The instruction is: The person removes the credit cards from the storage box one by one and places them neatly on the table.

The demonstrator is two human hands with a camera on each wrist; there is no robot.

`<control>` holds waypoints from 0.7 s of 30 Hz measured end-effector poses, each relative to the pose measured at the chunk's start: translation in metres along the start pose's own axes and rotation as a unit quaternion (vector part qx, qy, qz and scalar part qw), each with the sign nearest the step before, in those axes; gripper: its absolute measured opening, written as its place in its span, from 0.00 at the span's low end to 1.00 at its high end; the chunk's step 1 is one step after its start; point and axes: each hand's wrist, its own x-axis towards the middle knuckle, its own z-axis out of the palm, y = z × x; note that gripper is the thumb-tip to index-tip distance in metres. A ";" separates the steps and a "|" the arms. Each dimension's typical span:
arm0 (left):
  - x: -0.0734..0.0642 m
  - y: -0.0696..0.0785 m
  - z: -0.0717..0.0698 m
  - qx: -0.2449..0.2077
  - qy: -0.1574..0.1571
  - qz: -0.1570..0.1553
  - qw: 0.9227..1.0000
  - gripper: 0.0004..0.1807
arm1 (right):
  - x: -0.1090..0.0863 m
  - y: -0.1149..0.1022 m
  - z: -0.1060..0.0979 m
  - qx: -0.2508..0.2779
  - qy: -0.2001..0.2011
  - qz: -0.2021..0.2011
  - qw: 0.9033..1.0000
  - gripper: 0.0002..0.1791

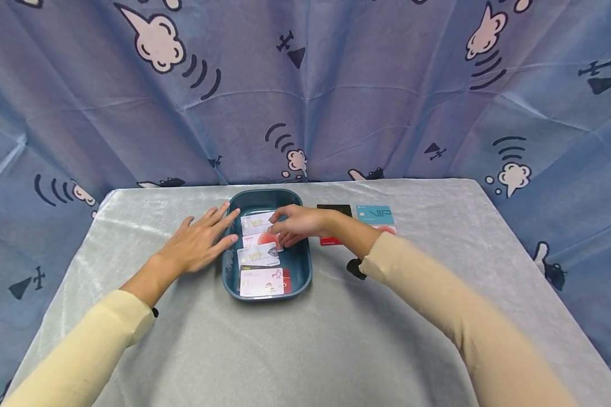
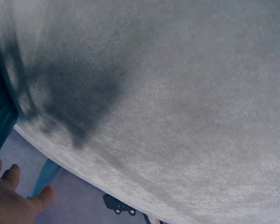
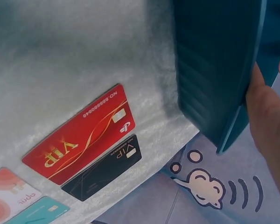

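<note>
A dark blue-green plastic tray (image 1: pixel 305 277) stands on the table with several cards inside. Among them are a white VIP card (image 1: pixel 252 226) near the far end, a white card with a red circle (image 1: pixel 252 241), another white VIP card (image 1: pixel 257 255), and a white card with pink flowers (image 1: pixel 259 284) lying partly over a red one. My left hand (image 1: pixel 196 243) rests at the tray's left rim, fingers extended. Over the right rim reaches my right hand (image 1: pixel 297 223), its bent fingers at the upper cards. Whether they pinch a card is hidden.
Right of the tray lie a red VIP card (image 3: pixel 79 135), a black VIP card (image 3: pixel 105 168), a teal VIP card (image 1: pixel 374 214) and a white card with red circles (image 3: pixel 9 196). A pale grey cloth covers the table (image 1: pixel 265 350). A blue patterned curtain (image 1: pixel 356 113) hangs behind.
</note>
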 end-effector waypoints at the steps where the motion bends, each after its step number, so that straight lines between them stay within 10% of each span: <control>1: 0.000 0.000 0.000 0.000 -0.002 0.001 1.000 0.36 | 0.001 0.000 0.001 -0.005 -0.001 0.001 1.000 0.30; 21: 0.000 0.000 0.000 0.003 -0.004 0.000 1.000 0.36 | 0.010 -0.003 0.012 -0.043 0.003 0.027 0.999 0.31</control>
